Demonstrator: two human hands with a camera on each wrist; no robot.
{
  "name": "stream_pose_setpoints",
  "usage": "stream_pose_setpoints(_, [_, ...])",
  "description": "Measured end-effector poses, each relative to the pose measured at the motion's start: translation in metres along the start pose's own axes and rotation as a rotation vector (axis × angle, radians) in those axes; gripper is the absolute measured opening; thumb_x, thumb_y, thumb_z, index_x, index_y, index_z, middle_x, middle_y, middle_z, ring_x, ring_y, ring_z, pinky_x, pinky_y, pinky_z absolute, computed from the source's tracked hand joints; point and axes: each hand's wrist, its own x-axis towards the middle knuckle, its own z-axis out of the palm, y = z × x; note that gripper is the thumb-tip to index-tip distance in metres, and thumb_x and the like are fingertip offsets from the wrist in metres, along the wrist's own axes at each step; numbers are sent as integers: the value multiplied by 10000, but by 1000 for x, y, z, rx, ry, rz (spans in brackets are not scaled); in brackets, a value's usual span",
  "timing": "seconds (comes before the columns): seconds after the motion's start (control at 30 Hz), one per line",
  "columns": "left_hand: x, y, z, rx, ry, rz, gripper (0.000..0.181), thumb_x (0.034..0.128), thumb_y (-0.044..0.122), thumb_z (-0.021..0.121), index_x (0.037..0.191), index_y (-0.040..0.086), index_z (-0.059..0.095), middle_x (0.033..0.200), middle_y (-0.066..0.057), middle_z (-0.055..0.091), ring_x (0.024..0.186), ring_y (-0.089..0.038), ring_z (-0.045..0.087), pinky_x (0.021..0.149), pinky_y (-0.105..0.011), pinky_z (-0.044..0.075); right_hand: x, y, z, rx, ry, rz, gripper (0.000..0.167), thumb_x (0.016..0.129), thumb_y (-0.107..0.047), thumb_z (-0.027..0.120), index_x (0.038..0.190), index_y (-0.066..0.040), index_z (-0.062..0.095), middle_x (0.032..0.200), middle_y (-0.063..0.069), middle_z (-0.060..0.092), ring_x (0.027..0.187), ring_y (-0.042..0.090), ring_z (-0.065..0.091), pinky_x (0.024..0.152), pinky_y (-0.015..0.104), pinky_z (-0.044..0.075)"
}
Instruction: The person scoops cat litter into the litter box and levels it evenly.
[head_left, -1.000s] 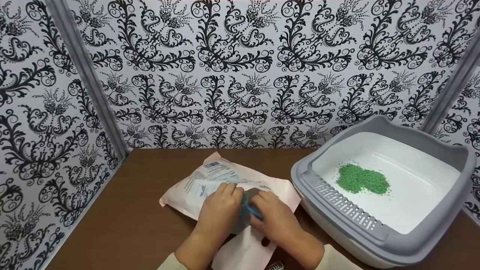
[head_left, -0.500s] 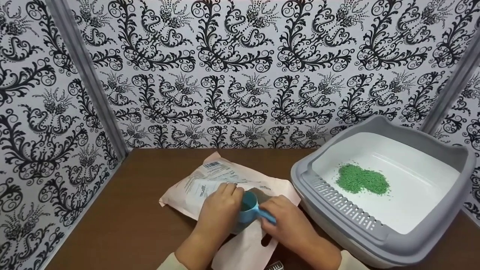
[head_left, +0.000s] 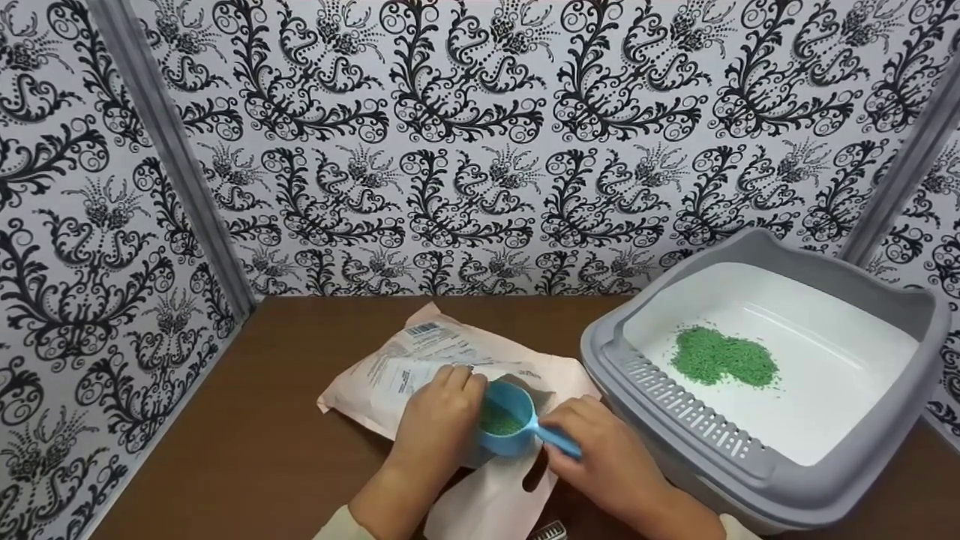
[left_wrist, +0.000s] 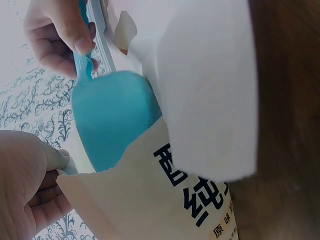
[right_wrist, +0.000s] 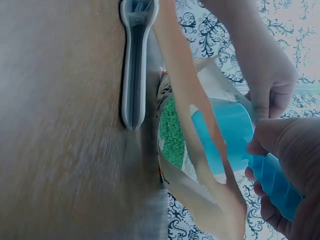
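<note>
A pale pink paper bag (head_left: 517,495) of green pellets lies on the table, its torn mouth toward me. My left hand (head_left: 442,409) pinches the edge of that mouth, as the left wrist view shows. My right hand (head_left: 604,454) grips the handle of a blue scoop (left_wrist: 115,115), whose cup stands at the mouth, partly behind the bag's edge. Green pellets (head_left: 501,420) lie in the scoop's cup. More green pellets (right_wrist: 171,132) show inside the bag in the right wrist view. A cut-out handle slot pierces the bag's front flap.
To the right stands a grey-rimmed white litter box (head_left: 825,480) with a small heap of green pellets (head_left: 724,358) on its floor. A slim grey-and-white handled tool (right_wrist: 134,75) lies on the brown table (head_left: 225,442) by the bag. Patterned walls close the back and sides.
My right hand has drawn the scoop out of the bag's mouth, toward me and to the right, and the pellets in its cup have come into sight. My left hand stays at the bag.
</note>
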Motion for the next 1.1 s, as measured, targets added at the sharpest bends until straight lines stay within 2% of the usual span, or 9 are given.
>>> stream_pose_setpoints(0.3, [-1, 1, 0, -14, -23, -10, 253, 747, -82, 808, 914, 68, 692, 839, -52, 627, 811, -175, 634, 645, -274, 599, -13, 6, -12, 35, -12, 24, 350, 680, -67, 868, 995, -168, 753, 958, -153, 700, 875, 55, 599, 811, 160, 468])
stream_pose_setpoints(0.47, [-1, 1, 0, -15, -11, -7, 247, 743, -86, 790, 899, 72, 681, 836, -51, 627, 812, -178, 633, 647, -279, 594, -20, 9, -20, 53, -7, 42, 374, 675, -48, 870, 1010, -168, 757, 993, -144, 702, 892, 59, 604, 837, 128, 471])
stream_pose_setpoints(0.7, [0, 3, 0, 2, -4, -14, 253, 728, -60, 822, 855, 88, 661, 823, -36, 632, 805, -165, 632, 623, -253, 586, -27, 16, -30, 97, 32, 4, 440, 642, 13, 852, 1047, -132, 760, 1014, -77, 712, 900, 101, 631, 877, 127, 487])
stream_pose_setpoints(1.1, [0, 3, -1, -19, -14, -15, 231, 742, -68, 801, 861, 75, 664, 832, -46, 645, 814, -174, 638, 625, -274, 591, -36, 16, -48, 110, 5, 59, 480, 633, 38, 857, 1058, -158, 752, 1040, -73, 707, 915, 92, 643, 910, 62, 470])
